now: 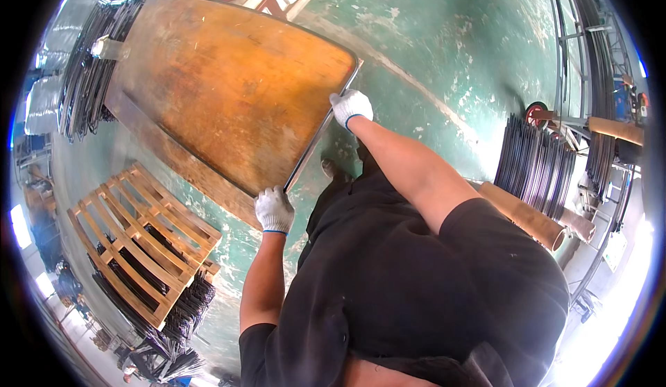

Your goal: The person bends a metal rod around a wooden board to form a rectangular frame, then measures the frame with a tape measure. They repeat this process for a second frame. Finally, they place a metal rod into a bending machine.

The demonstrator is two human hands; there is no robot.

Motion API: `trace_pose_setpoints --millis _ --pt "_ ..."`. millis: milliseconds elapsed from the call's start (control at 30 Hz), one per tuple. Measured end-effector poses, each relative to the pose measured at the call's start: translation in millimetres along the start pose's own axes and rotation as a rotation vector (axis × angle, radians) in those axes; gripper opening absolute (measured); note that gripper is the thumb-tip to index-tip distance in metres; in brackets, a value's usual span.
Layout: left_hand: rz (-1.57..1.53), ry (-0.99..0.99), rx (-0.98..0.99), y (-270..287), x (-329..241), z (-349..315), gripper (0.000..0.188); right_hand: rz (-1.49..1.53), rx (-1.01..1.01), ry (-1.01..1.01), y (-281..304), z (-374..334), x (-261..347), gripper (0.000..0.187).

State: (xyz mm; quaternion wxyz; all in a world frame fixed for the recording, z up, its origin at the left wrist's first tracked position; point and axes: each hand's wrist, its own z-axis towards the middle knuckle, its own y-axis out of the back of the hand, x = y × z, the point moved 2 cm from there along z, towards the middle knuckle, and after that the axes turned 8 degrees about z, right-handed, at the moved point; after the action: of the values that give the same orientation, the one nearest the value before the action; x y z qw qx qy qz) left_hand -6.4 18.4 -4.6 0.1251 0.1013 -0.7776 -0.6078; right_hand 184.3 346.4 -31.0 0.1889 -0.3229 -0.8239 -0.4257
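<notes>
A thin dark rectangular metal frame lies over a worn orange-brown wooden tabletop, its side bars running along the board. White knitted gloves with blue cuffs cover both my hands. My left hand has its fingers curled over the frame's near left corner. At the near right corner, my right hand is closed round the same end bar, with the thumb on the upper side. The fingertips of both hands are partly hidden. The frame's far end is hard to make out.
Wooden pallets sit on dark rods at the left. Bundled dark metal frames stand beyond the table's far left. More dark frames and brown cardboard tubes are at the right, near a metal rack. The green floor is scuffed.
</notes>
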Motion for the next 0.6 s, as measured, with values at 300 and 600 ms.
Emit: trace_pose_setpoints --millis 300,600 --pt "-0.034 -0.055 -0.048 -4.0 -5.8 8.7 0.014 -0.071 -0.017 0.08 10.2 8.6 0.0 0.054" --pt "-0.005 -0.03 -0.042 -1.5 0.1 -2.2 0.013 -0.057 -0.039 0.1 2.8 0.9 3.1 0.055"
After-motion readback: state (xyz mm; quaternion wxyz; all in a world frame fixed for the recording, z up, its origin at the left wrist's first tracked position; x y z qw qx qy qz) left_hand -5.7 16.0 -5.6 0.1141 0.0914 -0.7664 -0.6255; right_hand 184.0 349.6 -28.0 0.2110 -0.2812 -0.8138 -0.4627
